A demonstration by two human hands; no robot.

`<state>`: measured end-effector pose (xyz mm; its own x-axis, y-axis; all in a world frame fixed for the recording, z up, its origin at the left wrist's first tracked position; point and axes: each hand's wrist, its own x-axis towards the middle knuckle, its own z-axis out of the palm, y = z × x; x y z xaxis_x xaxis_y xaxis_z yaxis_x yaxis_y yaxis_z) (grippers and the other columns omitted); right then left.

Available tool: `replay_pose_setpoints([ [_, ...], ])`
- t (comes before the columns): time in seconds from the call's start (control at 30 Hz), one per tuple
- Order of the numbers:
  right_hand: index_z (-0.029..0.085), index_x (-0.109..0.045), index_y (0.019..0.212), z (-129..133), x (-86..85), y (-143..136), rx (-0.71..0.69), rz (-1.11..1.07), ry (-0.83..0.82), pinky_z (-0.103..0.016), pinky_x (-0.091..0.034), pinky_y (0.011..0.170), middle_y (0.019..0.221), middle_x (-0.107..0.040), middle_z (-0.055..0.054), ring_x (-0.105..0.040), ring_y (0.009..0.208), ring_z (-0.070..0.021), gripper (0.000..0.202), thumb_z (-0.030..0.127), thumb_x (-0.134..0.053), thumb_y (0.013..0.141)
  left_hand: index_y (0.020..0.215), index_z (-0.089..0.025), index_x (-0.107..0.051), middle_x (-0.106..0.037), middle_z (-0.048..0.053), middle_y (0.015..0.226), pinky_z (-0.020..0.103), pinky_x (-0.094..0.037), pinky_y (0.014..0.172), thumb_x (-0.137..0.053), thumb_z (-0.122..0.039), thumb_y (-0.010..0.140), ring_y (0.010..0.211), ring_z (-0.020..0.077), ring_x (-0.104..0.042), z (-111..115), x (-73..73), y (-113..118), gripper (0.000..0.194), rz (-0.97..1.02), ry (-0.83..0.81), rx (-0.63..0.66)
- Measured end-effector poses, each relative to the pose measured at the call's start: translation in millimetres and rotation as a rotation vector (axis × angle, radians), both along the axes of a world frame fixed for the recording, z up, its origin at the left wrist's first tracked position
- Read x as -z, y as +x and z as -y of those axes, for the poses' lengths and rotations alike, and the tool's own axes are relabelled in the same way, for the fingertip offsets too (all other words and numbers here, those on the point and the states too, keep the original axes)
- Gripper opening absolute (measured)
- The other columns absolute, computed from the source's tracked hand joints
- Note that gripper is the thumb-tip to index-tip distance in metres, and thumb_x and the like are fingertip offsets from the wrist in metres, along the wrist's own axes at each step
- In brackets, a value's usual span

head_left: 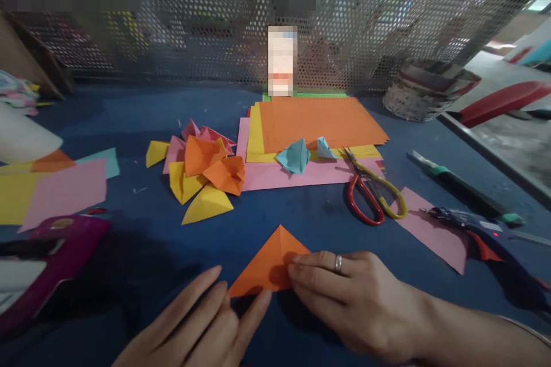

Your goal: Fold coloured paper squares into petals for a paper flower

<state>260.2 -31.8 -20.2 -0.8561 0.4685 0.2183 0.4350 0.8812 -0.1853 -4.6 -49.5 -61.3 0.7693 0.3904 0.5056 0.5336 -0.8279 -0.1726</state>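
Note:
A sheet of orange paper (267, 266), folded into a triangle, lies on the blue table with its point facing away from me. My right hand (357, 298), a ring on one finger, grips its right corner with the fingers pressed together. At the lower left edge is my left hand (193, 327), its fingers stretched out and the thumb touching the bottom fold. Beyond the triangle sits a heap of folded orange pieces (204, 156), with yellow ones (209, 205) and pink ones among them. Two small light-blue folded pieces (295, 156) rest on stacked paper.
Orange sheets (318, 123) top the stack. To the right lie scissors (365, 203), a utility knife (465, 186), a pink sheet (430, 226) and a glue gun (465, 222). Left are a magenta tool (73, 246) and loose paper (69, 189). Behind stands a perforated metal panel (206, 28).

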Motion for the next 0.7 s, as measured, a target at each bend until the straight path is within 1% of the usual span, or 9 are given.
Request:
replay_pose_setpoints([
  [0.1, 0.012, -0.064, 0.100, 2.1, 1.6, 0.1, 0.011, 0.027, 0.009, -0.026, -0.054, 0.062, 0.111, -0.068, -0.009, -0.062, 0.102, -0.0212, 0.032, 0.011, -0.033, 0.094, 0.119, -0.015, -0.063, -0.059, -0.002, 0.065, 0.045, -0.019, 0.114, -0.040, -0.033, 0.096, 0.070, 0.0164, -0.057, -1.0, -6.2, 12.1, 0.037, -0.058, -0.047, 0.003],
  [0.2, 0.014, -0.064, 0.098, 3.5, 2.1, -0.2, 0.032, 0.028, 0.007, -0.025, -0.054, 0.067, 0.109, -0.067, -0.010, -0.062, 0.101, -0.0193, 0.030, 0.013, -0.034, 0.094, 0.117, -0.012, -0.064, -0.064, 0.001, 0.075, 0.045, -0.023, 0.111, -0.040, -0.035, 0.097, 0.076, 0.0180, -0.057, 1.1, -6.1, 17.5, 0.039, -0.043, -0.076, -0.007],
  [0.27, 0.015, -0.064, 0.096, 4.1, 2.1, -0.4, 0.040, 0.010, 0.009, -0.024, -0.054, 0.067, 0.106, -0.068, -0.011, -0.063, 0.099, -0.0180, 0.029, 0.013, -0.035, 0.094, 0.112, -0.010, -0.066, -0.067, 0.003, 0.081, 0.043, -0.026, 0.109, -0.041, -0.035, 0.097, 0.081, 0.0192, -0.058, 1.2, -5.4, 18.7, 0.039, -0.015, -0.065, 0.032],
  [0.33, 0.016, -0.064, 0.095, 4.5, 1.7, -0.4, 0.044, -0.003, 0.009, -0.024, -0.054, 0.066, 0.104, -0.068, -0.011, -0.063, 0.097, -0.0175, 0.028, 0.012, -0.036, 0.093, 0.105, -0.009, -0.068, -0.068, 0.005, 0.082, 0.040, -0.028, 0.105, -0.042, -0.035, 0.097, 0.083, 0.0204, -0.057, 0.6, -5.3, 18.1, 0.038, 0.009, -0.054, 0.045],
  [0.37, 0.016, -0.064, 0.095, 4.6, 1.5, -0.3, 0.048, -0.007, 0.010, -0.024, -0.054, 0.066, 0.104, -0.068, -0.011, -0.063, 0.097, -0.0174, 0.027, 0.012, -0.037, 0.093, 0.101, -0.009, -0.069, -0.067, 0.005, 0.081, 0.038, -0.030, 0.101, -0.042, -0.034, 0.097, 0.082, 0.0207, -0.056, 0.5, -5.3, 16.8, 0.038, 0.027, -0.052, 0.042],
  [0.47, 0.016, -0.063, 0.100, 4.6, 1.1, 0.3, 0.052, -0.012, 0.008, -0.024, -0.054, 0.066, 0.104, -0.068, -0.011, -0.063, 0.097, -0.0179, 0.027, 0.013, -0.037, 0.093, 0.095, -0.010, -0.070, -0.066, 0.005, 0.075, 0.036, -0.035, 0.092, -0.037, -0.032, 0.099, 0.079, 0.0211, -0.053, 3.6, -3.5, 8.7, 0.039, 0.076, -0.076, -0.018],
  [0.6, 0.013, -0.061, 0.107, 4.2, 1.7, 0.6, 0.029, -0.010, -0.002, -0.024, -0.054, 0.068, 0.105, -0.068, -0.012, -0.062, 0.099, -0.0186, 0.030, 0.012, -0.035, 0.093, 0.101, -0.011, -0.069, -0.058, 0.003, 0.066, 0.037, -0.036, 0.088, -0.033, -0.031, 0.100, 0.074, 0.0206, -0.053, 13.9, 5.0, -9.4, 0.040, 0.038, -0.088, -0.107],
  [0.7, 0.012, -0.060, 0.110, 4.5, 2.4, 0.3, 0.032, 0.006, -0.001, -0.025, -0.054, 0.069, 0.105, -0.068, -0.012, -0.062, 0.100, -0.0192, 0.031, 0.012, -0.034, 0.094, 0.104, -0.010, -0.067, -0.058, 0.003, 0.069, 0.040, -0.036, 0.088, -0.034, -0.031, 0.100, 0.077, 0.0221, -0.054, 19.6, 8.6, -20.1, 0.040, -0.003, -0.061, -0.143],
])
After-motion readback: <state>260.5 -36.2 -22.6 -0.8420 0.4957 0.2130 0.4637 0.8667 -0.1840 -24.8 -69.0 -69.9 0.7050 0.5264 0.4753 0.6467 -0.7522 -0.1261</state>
